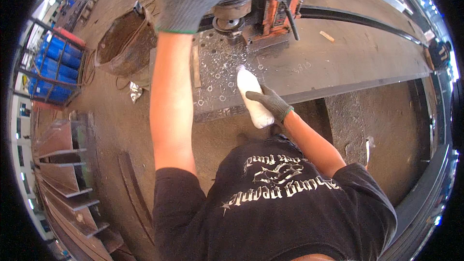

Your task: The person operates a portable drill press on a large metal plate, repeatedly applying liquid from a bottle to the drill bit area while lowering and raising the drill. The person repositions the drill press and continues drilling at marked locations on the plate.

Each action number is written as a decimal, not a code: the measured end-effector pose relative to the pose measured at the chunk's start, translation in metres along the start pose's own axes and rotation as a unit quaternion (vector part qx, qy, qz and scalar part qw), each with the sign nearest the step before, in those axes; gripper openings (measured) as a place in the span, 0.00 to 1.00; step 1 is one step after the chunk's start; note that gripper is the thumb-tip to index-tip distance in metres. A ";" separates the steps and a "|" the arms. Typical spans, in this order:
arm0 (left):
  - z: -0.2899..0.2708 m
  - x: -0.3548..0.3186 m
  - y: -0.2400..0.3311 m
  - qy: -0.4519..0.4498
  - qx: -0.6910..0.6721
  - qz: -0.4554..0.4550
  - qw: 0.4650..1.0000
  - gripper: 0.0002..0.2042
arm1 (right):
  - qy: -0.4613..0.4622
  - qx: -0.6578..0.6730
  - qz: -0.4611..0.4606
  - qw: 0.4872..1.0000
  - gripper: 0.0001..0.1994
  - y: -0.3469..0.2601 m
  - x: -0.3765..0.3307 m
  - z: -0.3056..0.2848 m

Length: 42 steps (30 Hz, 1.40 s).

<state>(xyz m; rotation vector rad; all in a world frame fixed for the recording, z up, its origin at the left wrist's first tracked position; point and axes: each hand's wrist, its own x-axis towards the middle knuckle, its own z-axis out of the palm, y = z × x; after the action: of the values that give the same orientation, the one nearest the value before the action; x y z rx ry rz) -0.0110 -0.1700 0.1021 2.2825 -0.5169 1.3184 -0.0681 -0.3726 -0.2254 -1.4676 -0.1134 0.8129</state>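
My right hand (271, 102), in a dark grey knit glove, is wrapped round a white plastic bottle (254, 100). The bottle tilts, its narrow neck pointing at the drilling machine. My left hand (193, 1), gloved alike, is raised high at the top edge beside the orange magnetic drill (279, 12); its fingers are cut off or hidden, so its grip does not show. Below the drill's round dark chuck (229, 25), metal chips (237, 58) lie scattered on a large steel plate (333, 63) with chalk circles and holes.
A rusty scrap bin (123, 48) stands left of the plate. Farther left, blue cylinders (58, 65) sit in a metal cage. Steel beams (67, 164) are stacked at the lower left. Another person (439, 53) is at the far right edge. A thin wood strip (196, 67) lies on the plate.
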 end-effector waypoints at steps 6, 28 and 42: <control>-0.006 -0.004 -0.007 -0.126 0.096 -0.070 0.985 0.21 | -0.009 0.060 -0.016 0.998 0.38 -0.005 0.009 -0.018; -0.002 0.054 -0.009 -0.464 0.354 -0.153 0.798 0.27 | -0.072 0.067 0.150 0.984 0.37 -0.001 0.037 -0.074; 0.000 0.044 0.002 -0.420 0.402 -0.141 0.801 0.30 | -0.097 0.014 0.150 0.984 0.38 -0.008 0.042 -0.098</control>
<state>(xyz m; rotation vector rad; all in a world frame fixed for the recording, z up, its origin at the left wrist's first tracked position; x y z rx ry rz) 0.0088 -0.1753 0.1411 3.4525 0.2238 0.2764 0.0186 -0.4300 -0.2496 -1.3937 -0.0272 1.1983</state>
